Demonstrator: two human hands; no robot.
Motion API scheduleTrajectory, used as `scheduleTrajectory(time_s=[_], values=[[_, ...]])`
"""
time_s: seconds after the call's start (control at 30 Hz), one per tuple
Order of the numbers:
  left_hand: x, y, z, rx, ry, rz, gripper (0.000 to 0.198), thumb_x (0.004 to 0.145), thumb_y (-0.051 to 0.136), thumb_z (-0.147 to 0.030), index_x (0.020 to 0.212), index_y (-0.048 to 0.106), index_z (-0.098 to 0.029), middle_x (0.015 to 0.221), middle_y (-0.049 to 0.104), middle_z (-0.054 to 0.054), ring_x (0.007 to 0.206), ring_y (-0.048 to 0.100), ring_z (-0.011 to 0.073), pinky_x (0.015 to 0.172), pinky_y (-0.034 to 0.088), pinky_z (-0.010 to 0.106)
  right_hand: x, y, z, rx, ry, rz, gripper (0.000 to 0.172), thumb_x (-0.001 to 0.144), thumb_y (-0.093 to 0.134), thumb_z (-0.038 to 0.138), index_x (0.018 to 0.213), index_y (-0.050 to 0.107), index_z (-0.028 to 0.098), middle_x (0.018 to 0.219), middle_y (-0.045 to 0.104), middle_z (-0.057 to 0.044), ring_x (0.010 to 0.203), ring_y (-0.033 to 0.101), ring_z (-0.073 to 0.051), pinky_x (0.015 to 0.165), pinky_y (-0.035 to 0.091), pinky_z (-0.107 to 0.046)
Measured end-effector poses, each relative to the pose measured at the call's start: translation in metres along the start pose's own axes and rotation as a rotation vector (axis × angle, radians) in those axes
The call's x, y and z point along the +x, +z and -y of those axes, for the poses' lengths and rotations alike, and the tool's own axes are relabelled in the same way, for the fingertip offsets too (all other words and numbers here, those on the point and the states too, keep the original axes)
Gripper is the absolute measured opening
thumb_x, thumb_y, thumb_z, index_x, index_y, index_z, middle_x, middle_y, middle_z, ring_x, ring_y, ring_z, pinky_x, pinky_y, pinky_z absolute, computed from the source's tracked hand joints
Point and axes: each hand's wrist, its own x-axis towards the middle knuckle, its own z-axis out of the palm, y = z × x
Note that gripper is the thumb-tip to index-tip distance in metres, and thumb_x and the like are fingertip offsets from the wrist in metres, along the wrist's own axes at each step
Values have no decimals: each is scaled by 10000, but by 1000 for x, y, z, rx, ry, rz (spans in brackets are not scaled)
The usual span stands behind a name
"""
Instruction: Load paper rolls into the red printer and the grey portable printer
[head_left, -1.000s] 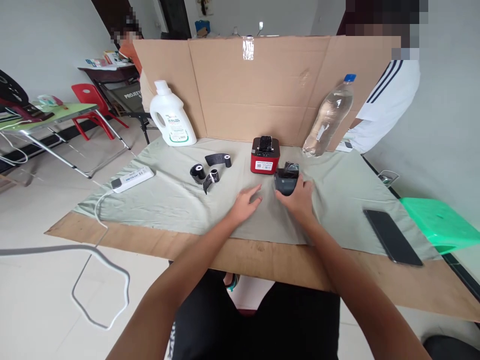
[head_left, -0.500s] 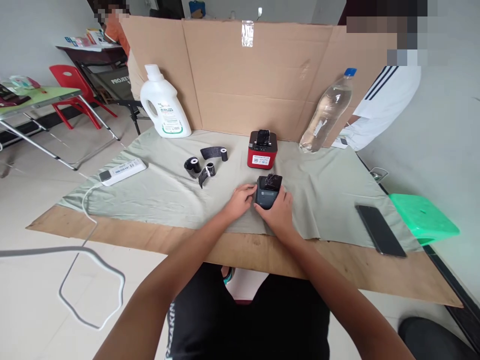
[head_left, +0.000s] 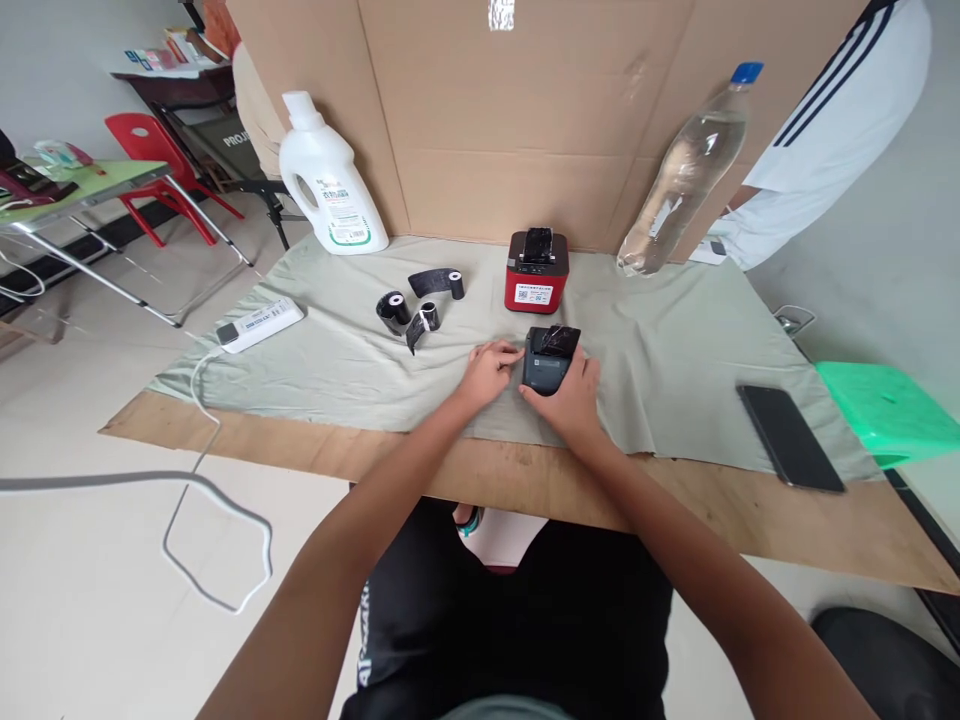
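A small dark grey label printer (head_left: 546,374) rests on the cloth in front of me, with a strip of black film (head_left: 561,341) coming out of its top. My right hand (head_left: 574,397) grips its right side and front corner, thumb along the front edge. At its left side is my left hand (head_left: 489,371), fingers stretched toward the casing and the index fingertip at or almost at its edge. Behind it stands a red and black printer (head_left: 537,280) with black film on top. To the left lie several rolls of black film (head_left: 392,308), partly unwound.
A white detergent bottle (head_left: 330,185) and a clear water bottle (head_left: 686,180) lean against the cardboard screen (head_left: 517,130). A white power strip (head_left: 262,325) lies left, a black phone (head_left: 789,437) right. A green stool (head_left: 889,405) stands beyond the table. Someone in white sits behind the screen.
My view has tilted down and shifted a little, so everything sits differently in the picture. My right hand still holds the small printer, and my left hand stays beside it.
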Motion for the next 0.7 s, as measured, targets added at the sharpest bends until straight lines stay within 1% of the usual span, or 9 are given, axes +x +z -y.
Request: scheduleTrajectory(time_s=[0.13, 0.2, 0.27, 0.33, 0.4, 0.47, 0.53, 0.6, 0.7], values=[[0, 2, -1, -101, -2, -30, 444, 847, 511, -54, 1026, 839, -294, 1108, 771, 36, 1064, 704, 246, 1095, 492, 471, 0, -1, -1, 86, 31, -21, 1121, 635, 831, 540, 1523, 312, 95, 1340, 419, -226, 1338, 387, -424, 1152, 350, -595], [3, 3, 1, -184, -23, -53, 410, 855, 504, -76, 1003, 839, -259, 1084, 772, 40, 1021, 716, 228, 1032, 535, 411, 2, -1, -3, 143, 53, -47, 1060, 635, 809, 547, 1501, 366, 126, 1386, 402, -212, 1374, 371, -404, 1174, 341, -584], [5, 3, 3, -248, -45, -76, 380, 863, 500, -92, 984, 832, -229, 1045, 771, 43, 1002, 714, 210, 1007, 546, 371, 4, -1, -7, 240, 75, -67, 919, 697, 737, 574, 1462, 437, 161, 1412, 401, -190, 1381, 391, -366, 1186, 346, -560], [7, 3, 1, -283, -71, -88, 365, 864, 495, -96, 997, 816, -209, 1028, 763, 47, 994, 704, 197, 1001, 546, 350, 8, -2, -12, 395, 115, -77, 735, 801, 606, 574, 1415, 510, 181, 1392, 432, -164, 1334, 460, -318, 1171, 382, -525], [5, 2, -3, -272, -74, -116, 400, 847, 499, -81, 1097, 787, -199, 1092, 740, 62, 1031, 682, 198, 1023, 534, 356, 11, -2, -17, 573, 171, -74, 605, 872, 455, 497, 1378, 570, 186, 1360, 472, -144, 1267, 529, -279, 1138, 425, -497], [1, 1, -10, -202, -9, -138, 514, 821, 512, -61, 1255, 732, -224, 1248, 682, 75, 1157, 627, 217, 1106, 484, 387, 14, -2, -22, 700, 209, -72, 590, 857, 373, 402, 1351, 615, 189, 1359, 500, -132, 1256, 552, -265, 1117, 446, -484], [-4, -1, -18, -105, 114, -114, 589, 806, 514, -41, 1305, 713, -281, 1397, 596, 61, 1300, 532, 238, 1190, 402, 417, 16, -2, -25, 757, 211, -82, 614, 819, 362, 363, 1336, 643, 190, 1387, 515, -127, 1290, 543, -269, 1105, 454, -476], [-7, -3, -24, -35, 225, -65, 550, 820, 489, -28, 1193, 773, -316, 1429, 566, 40, 1347, 478, 248, 1209, 364, 433, 17, -1, -26, 768, 193, -92, 626, 815, 360, 367, 1338, 655, 189, 1415, 524, -127, 1311, 535, -275, 1078, 474, -466], [-8, -5, -26, 8, 294, -34, 479, 851, 457, -24, 970, 826, -303, 1316, 620, 47, 1272, 513, 244, 1158, 395, 433, 17, 1, -26, 729, 159, -88, 645, 857, 312, 395, 1369, 648, 193, 1435, 537, -130, 1322, 541, -277, 1026, 506, -450]])
